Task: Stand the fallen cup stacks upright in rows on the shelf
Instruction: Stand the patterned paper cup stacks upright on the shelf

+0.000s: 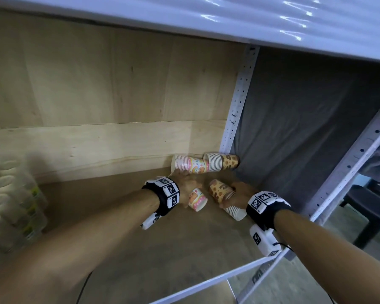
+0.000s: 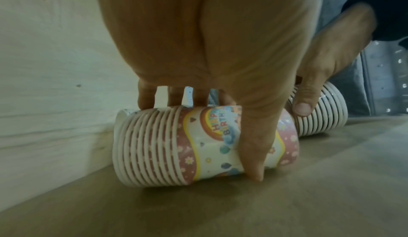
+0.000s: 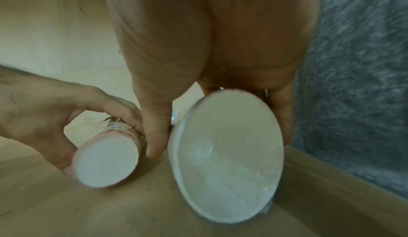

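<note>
Both hands down on fallen cup stacks

Left hand (image 2: pixel 198 52) fingers wrapped over the pink stack (image 2: pixel 198 146), frame center; right hand (image 1: pixel 239 194) clamps the orange stack (image 1: pixel 221 190).

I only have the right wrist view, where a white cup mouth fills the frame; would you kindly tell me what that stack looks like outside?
Observer: The right hand grips an orange-brown printed paper cup stack lying on its side on the brown shelf board.
Operator: Does the pink stack beside it carry lettering?
Observer: Yes, the pink-banded paper cup stack gripped by the left hand shows birthday lettering.
Operator: Are other stacks lying down?
Observer: Two, end to end by the wooden back wall: a second pink stack and a second orange-brown stack.
</note>
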Available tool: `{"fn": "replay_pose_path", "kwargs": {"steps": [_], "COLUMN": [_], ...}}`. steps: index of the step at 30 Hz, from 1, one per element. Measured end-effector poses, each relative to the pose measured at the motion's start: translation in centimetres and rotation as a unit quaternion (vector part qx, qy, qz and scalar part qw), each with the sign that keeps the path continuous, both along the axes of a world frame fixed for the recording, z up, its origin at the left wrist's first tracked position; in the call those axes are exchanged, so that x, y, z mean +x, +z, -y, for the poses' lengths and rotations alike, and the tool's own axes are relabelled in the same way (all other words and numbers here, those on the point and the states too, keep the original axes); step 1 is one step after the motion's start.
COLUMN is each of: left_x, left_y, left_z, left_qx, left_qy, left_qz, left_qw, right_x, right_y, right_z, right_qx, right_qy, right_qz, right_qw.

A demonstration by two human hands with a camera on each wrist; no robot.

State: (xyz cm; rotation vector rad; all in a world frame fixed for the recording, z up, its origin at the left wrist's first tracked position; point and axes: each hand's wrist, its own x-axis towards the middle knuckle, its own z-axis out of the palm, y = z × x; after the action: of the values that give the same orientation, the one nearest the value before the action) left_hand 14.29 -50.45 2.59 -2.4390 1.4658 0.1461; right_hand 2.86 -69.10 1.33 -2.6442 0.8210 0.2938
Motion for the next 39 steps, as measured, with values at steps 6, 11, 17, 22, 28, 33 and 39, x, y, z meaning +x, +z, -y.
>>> {"fn": "replay_pose_path", "kwargs": {"steps": [6, 11, 17, 22, 28, 33, 39], "left_x": [-0.1, -0.1, 0.4, 0.2, -0.1, 0.2, 0.3], "left_y": [0.1, 0.0, 1.2, 2.8, 5.2, 7.5, 9.1], "left_z": [0.0, -0.3, -1.8, -3.9, -7.5, -11.9, -17.1], "left_qx": [-0.013, -0.057, -0.141, -0.210, -0.279, -0.305, -0.254], "left_qy": [0.002, 0.032, 0.062, 0.096, 0.181, 0.230, 0.292], "left_qz": [0.001, -0.058, -0.157, -0.216, -0.223, -0.225, -0.184], "left_qw": [1.000, 0.996, 0.976, 0.949, 0.916, 0.896, 0.903], "right_x": [-0.1, -0.5, -0.4, -0.1, 1.0, 6.0, 5.6], "right_y": [0.0, 0.3, 1.1, 2.7, 4.4, 2.3, 5.3], "right_z": [-0.2, -0.6, -1.5, -3.6, -6.5, -7.3, -16.0], "right_qx": [0.011, 0.014, 0.016, 0.029, 0.076, 0.085, 0.129], "right_qy": [-0.007, -0.010, -0.026, -0.042, -0.030, 0.016, 0.066], "right_qz": [0.012, 0.019, 0.044, 0.092, 0.145, 0.181, 0.216], "right_qw": [1.000, 1.000, 0.999, 0.994, 0.986, 0.980, 0.965]}}
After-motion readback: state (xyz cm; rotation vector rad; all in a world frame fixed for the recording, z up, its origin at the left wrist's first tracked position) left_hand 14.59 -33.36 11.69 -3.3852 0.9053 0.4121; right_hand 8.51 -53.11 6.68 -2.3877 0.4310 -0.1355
